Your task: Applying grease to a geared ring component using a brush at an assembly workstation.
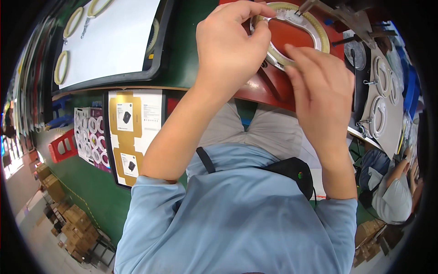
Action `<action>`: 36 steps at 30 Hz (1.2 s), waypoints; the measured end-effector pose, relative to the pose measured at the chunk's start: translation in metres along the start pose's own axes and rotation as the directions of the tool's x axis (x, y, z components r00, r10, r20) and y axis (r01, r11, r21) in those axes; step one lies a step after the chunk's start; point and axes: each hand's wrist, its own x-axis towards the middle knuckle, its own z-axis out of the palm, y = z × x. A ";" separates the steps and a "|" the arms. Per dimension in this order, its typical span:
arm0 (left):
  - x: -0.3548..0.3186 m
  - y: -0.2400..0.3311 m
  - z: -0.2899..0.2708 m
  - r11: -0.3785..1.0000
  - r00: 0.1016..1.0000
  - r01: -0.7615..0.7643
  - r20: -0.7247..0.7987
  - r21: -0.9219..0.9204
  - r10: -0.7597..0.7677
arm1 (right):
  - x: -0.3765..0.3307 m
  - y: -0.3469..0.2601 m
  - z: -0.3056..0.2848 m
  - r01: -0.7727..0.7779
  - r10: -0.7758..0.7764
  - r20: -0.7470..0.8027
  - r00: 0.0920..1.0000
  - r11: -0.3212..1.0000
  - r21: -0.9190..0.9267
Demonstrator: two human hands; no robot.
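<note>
A pale yellow and white ring-shaped part (323, 36) lies on a red work surface (255, 89) at the top of the view. My left hand (232, 43) is at the ring's left side, thumb and index finger curled over its edge. The fingertips partly cover the spot they touch. Just off the ring's lower right edge is my right hand (324, 84), slightly smeared by motion, its thumb and fingers apart with nothing visible between them. Above the ring, a metal toggle-clamp-like arm (356, 23) reaches in from the right.
To the left, a black-edged tray lined with white sheet (109, 43) bears several similar rings (62, 67). More rings with small metal fittings (378, 116) lie on a board at right. Printed cartons (125, 121) sit lower left; another person (394, 196) sits at far right.
</note>
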 end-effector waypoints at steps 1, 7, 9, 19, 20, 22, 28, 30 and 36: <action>0.001 0.001 0.000 1.000 1.000 0.003 -0.001 0.000 -0.003 | 0.000 0.004 0.000 -0.041 0.042 -0.047 0.998 0.999 0.009; 0.002 -0.011 0.000 0.998 0.998 -0.057 0.017 -0.001 0.057 | 0.021 0.035 0.025 -0.196 0.195 0.018 0.981 0.972 0.130; 0.004 -0.026 0.005 0.966 0.967 -0.253 -0.022 0.057 0.254 | 0.020 0.035 0.028 -0.216 0.211 0.053 0.976 0.971 0.103; 0.003 -0.030 0.003 0.914 0.937 -0.348 0.047 0.209 0.346 | 0.019 0.037 0.034 -0.246 0.241 0.062 0.969 0.964 0.097; 0.003 -0.029 0.005 0.909 0.930 -0.365 0.041 0.201 0.364 | 0.016 0.037 0.036 -0.247 0.245 0.036 0.969 0.964 0.100; 0.002 -0.028 0.005 0.927 0.942 -0.331 -0.006 0.178 0.337 | 0.014 0.034 0.035 -0.255 0.261 -0.012 0.965 0.952 0.170; 0.006 -0.018 -0.010 0.868 0.915 -0.395 0.047 0.301 0.401 | 0.017 0.038 -0.064 0.005 0.140 -0.628 0.765 0.975 0.223; 0.012 -0.005 -0.005 0.922 0.965 -0.257 0.128 0.290 0.228 | 0.053 0.065 -0.110 0.255 -0.082 -0.805 0.587 0.963 0.088; 0.026 0.001 -0.008 0.803 0.974 -0.212 0.185 0.556 0.130 | 0.078 0.154 -0.119 0.403 -0.279 -0.346 0.896 0.183 0.897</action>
